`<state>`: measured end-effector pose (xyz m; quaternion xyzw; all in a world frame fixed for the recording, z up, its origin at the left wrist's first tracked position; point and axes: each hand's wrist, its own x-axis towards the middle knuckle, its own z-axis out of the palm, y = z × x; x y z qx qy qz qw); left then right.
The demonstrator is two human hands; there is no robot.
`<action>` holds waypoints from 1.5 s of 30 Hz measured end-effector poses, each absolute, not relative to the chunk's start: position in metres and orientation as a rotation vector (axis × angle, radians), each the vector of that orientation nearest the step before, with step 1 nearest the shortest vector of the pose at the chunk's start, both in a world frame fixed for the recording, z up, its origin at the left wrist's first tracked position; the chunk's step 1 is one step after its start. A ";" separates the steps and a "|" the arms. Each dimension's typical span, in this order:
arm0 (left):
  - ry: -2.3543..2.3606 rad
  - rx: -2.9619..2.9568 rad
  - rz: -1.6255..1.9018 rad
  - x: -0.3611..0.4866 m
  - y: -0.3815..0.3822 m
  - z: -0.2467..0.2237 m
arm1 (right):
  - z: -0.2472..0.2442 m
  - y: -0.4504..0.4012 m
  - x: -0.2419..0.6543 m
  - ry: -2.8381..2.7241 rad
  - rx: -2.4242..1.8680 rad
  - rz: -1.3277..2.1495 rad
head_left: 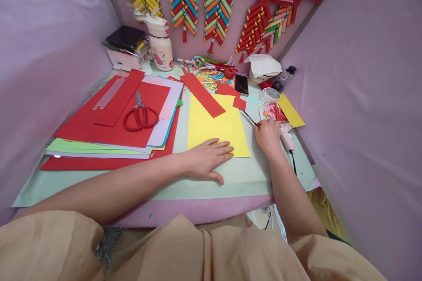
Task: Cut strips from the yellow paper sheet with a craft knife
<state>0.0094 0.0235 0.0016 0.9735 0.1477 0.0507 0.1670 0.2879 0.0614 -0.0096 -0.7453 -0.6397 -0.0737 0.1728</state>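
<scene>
My left hand (211,159) lies flat with spread fingers on the lower edge of a yellow sheet (211,134). To the right, my right hand (267,137) is closed round a thin dark tool (249,117), perhaps a pen or knife, whose tip points up and left. A small red square (239,103) is near that tip. Across the top of the yellow sheet lies a long red strip (205,96). Red-handled scissors (140,116) rest on a stack of coloured paper (82,116) at the left.
A white bottle (161,48), a phone (241,84), a covered bowl (263,70) and paper scraps (212,79) line the back. A tape roll (271,94), a yellow piece (292,110) and a glue gun (288,139) with its cable are at the right.
</scene>
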 end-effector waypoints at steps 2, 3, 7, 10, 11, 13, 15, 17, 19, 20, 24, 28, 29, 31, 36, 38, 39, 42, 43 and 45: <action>0.417 2.773 0.160 0.011 0.024 0.002 | -0.005 0.043 0.289 -1.833 -2.106 -0.217; 0.416 2.774 0.168 0.012 0.024 0.002 | -0.003 0.032 0.290 -1.846 -2.096 -0.211; 0.402 2.783 0.167 0.018 0.025 -0.001 | 0.001 -0.013 0.298 -1.953 -2.000 -0.110; 0.378 2.825 0.188 0.020 0.024 -0.002 | 0.001 -0.046 0.306 -2.043 -1.909 -0.018; 0.375 2.849 0.204 0.020 0.023 -0.001 | 0.001 -0.056 0.308 -2.060 -1.883 0.002; 0.379 2.898 0.229 0.022 0.021 0.002 | -0.002 -0.074 0.313 -2.092 -1.819 0.044; 0.410 2.934 0.215 0.027 0.019 0.006 | -0.005 -0.089 0.317 -2.119 -1.764 0.073; 0.456 2.958 0.161 0.034 0.016 0.010 | -0.009 -0.099 0.320 -2.134 -1.743 0.063; 0.484 2.971 0.089 0.040 0.015 0.011 | -0.011 -0.105 0.321 -2.146 -1.748 0.031; 0.486 2.973 0.056 0.043 0.015 0.011 | -0.012 -0.106 0.321 -2.153 -1.754 0.016; 0.499 2.930 -0.003 0.049 0.014 0.010 | -0.011 -0.106 0.320 -2.188 -1.768 -0.011; 0.498 2.926 -0.051 0.054 0.016 0.009 | -0.009 -0.106 0.321 -2.211 -1.781 -0.005; 0.492 2.932 -0.058 0.055 0.016 0.008 | -0.008 -0.106 0.321 -2.219 -1.787 -0.003; 0.493 2.933 -0.056 0.058 0.017 0.007 | -0.008 -0.106 0.322 -2.240 -1.792 -0.004; 0.525 2.895 -0.051 0.062 0.018 0.007 | -0.008 -0.104 0.319 -2.281 -1.787 -0.013; 0.537 2.870 -0.070 0.063 0.019 0.009 | -0.008 -0.103 0.317 -2.286 -1.786 -0.015; 0.541 2.857 -0.078 0.063 0.019 0.010 | -0.008 -0.103 0.316 -2.288 -1.784 -0.018; 0.541 2.833 -0.093 0.064 0.020 0.012 | -0.007 -0.105 0.315 -2.302 -1.770 -0.024; 0.541 2.830 -0.094 0.064 0.020 0.012 | -0.006 -0.106 0.316 -2.308 -1.771 -0.020; 0.542 2.832 -0.087 0.063 0.020 0.012 | -0.005 -0.111 0.318 -2.319 -1.787 0.004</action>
